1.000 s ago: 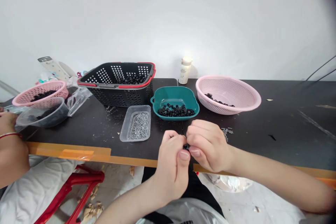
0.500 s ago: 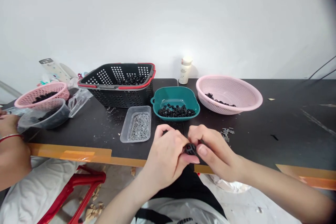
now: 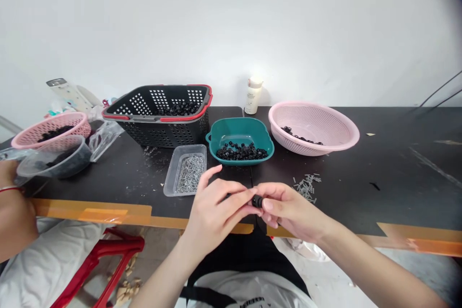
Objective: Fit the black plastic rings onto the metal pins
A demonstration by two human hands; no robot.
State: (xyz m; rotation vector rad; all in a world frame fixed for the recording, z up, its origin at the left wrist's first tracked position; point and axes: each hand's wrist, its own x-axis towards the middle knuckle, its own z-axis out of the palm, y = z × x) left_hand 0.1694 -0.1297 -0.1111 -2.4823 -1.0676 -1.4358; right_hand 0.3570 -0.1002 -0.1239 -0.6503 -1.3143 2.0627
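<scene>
My left hand (image 3: 212, 209) and my right hand (image 3: 288, 209) meet over the front edge of the black table (image 3: 378, 178). Both pinch a small black ring-shaped part (image 3: 257, 200) between their fingertips; my left index finger sticks up free. Just behind the hands stands a clear tray (image 3: 186, 176) of small metal pins, a teal bowl (image 3: 240, 141) of black parts, and a pink colander (image 3: 313, 128) with a few black parts. Loose pins (image 3: 306, 185) lie on the table by my right hand.
A black basket with red rim (image 3: 160, 113) holds black parts at back left; a white bottle (image 3: 253, 95) stands by the wall. At far left another person's arm (image 3: 12, 216) rests by a dark bowl (image 3: 54, 162) and a pink basket (image 3: 50, 127). A red stool (image 3: 99, 257) stands below.
Both hands have moved slightly lower and toward me, and their fingers have opened out from a tight cluster to a fingertip pinch on the black part, now plainly visible.
</scene>
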